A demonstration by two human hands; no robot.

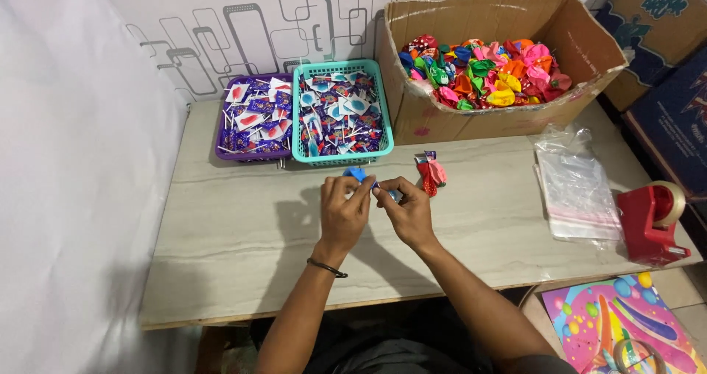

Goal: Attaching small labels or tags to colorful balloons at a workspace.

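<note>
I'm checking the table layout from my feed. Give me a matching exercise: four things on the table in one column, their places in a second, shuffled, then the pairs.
Things:
1. cardboard box of balloons
2. purple basket
3. red tape dispenser
4. clear plastic bags

Places:
A. at the right edge of the table
B. far left of the row by the wall
C. between the loose balloons and the dispenser
D. right of the teal basket

Pairs: 1-D, 2-B, 3-A, 4-C
</note>
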